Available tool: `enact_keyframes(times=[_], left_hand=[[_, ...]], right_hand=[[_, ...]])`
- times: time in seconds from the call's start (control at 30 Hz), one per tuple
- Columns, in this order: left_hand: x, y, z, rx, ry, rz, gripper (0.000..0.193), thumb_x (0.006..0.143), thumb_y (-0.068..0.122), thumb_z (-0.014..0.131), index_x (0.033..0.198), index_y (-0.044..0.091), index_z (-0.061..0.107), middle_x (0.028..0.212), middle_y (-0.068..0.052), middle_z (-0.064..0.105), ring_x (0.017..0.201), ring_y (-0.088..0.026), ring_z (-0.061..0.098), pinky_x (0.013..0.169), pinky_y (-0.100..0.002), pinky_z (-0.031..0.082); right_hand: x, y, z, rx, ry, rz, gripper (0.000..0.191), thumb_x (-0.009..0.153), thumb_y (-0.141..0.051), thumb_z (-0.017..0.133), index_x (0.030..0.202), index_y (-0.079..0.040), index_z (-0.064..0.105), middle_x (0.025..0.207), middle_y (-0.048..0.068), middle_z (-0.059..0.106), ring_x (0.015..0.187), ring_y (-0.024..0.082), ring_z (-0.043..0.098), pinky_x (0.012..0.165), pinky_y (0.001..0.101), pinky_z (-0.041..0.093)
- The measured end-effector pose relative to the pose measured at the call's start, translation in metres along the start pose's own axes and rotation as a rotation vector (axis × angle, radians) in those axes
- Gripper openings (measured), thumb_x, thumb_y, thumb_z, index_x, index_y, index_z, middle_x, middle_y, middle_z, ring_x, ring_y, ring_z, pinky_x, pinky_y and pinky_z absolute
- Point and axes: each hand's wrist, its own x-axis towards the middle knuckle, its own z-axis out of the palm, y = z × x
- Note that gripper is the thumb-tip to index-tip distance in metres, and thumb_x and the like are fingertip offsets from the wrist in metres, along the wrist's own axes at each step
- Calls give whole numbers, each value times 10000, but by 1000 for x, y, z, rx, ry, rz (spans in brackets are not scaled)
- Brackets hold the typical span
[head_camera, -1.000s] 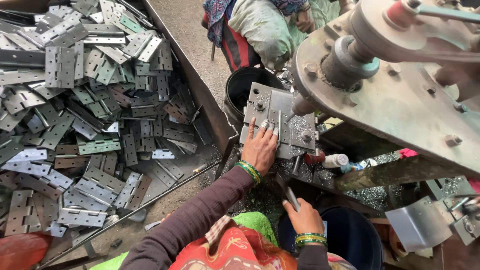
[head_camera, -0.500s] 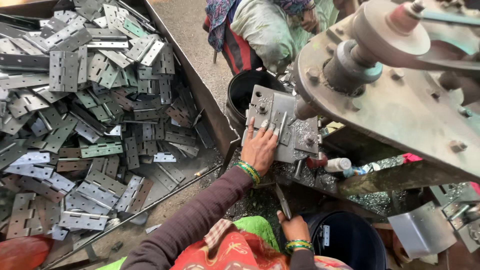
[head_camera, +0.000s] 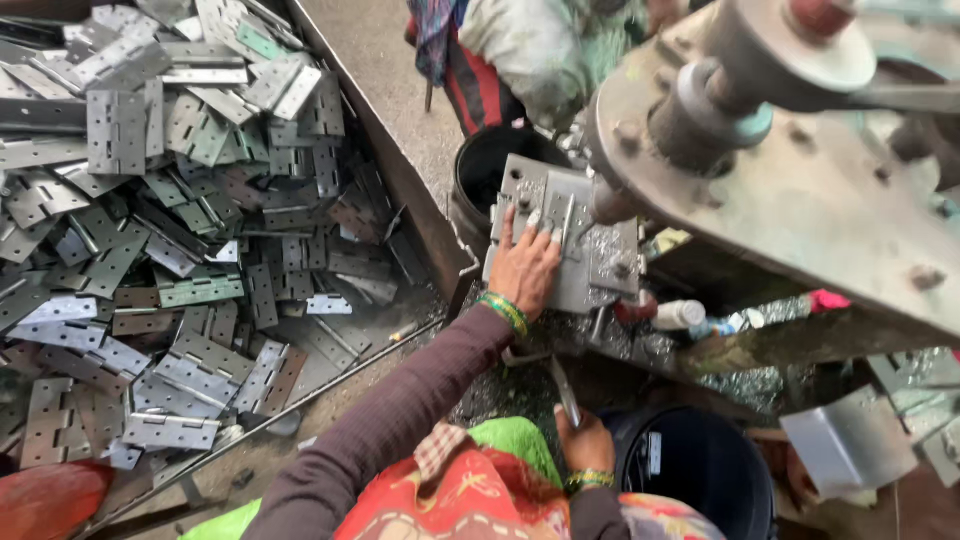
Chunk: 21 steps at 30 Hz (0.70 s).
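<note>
Two hands work: the left hand (head_camera: 522, 268) stays spread flat on the metal jig plate (head_camera: 565, 235), while the right hand (head_camera: 585, 445) has dropped lower, gripping a thin rod (head_camera: 564, 388) beside the black bucket (head_camera: 690, 470).

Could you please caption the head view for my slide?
Left hand presses a hinge on the press bed; right hand grips a lever.

A dusty concrete floor (head_camera: 390, 60) runs between a heap of metal hinges (head_camera: 170, 250) and black buckets (head_camera: 700, 470); daylight is dull and even.
</note>
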Motion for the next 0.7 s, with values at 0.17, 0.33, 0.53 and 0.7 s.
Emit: enact_keyframes(times=[0.17, 0.33, 0.53, 0.7], left_hand=[[11, 3, 7, 101, -1, -14, 270, 876, 99, 542, 1115, 64, 662, 1138, -92, 657, 1332, -280, 521, 1239, -633, -30], [20, 4, 8, 53, -117, -49, 208, 942, 92, 522, 1094, 73, 662, 1133, -99, 658, 1351, -285, 517, 1258, -631, -20], [13, 0, 5, 86, 49, -7, 263, 894, 120, 541, 1120, 70, 665, 1182, -123, 660, 1321, -294, 535, 1246, -615, 8], [5, 11, 4, 142, -159, 24, 211, 945, 128, 569, 1113, 49, 670, 1196, -154, 669, 1364, -320, 523, 1244, -632, -16]], right_hand=[[2, -10, -54, -178, -143, 13, 518, 867, -623, 631, 914, -123, 758, 856, 234, 754, 901, 456, 720, 768, 523, 555], [-10, -36, -74, -223, -109, 35, 525, 856, -637, 620, 935, -134, 745, 893, 227, 762, 936, 468, 716, 800, 532, 551], [-13, -32, -45, -266, -74, 113, 647, 870, -694, 647, 909, -57, 754, 911, 279, 733, 964, 483, 692, 834, 514, 553], [-7, -41, -86, -108, -166, -35, 523, 831, -610, 616, 910, -105, 726, 861, 228, 754, 913, 461, 722, 784, 521, 552]])
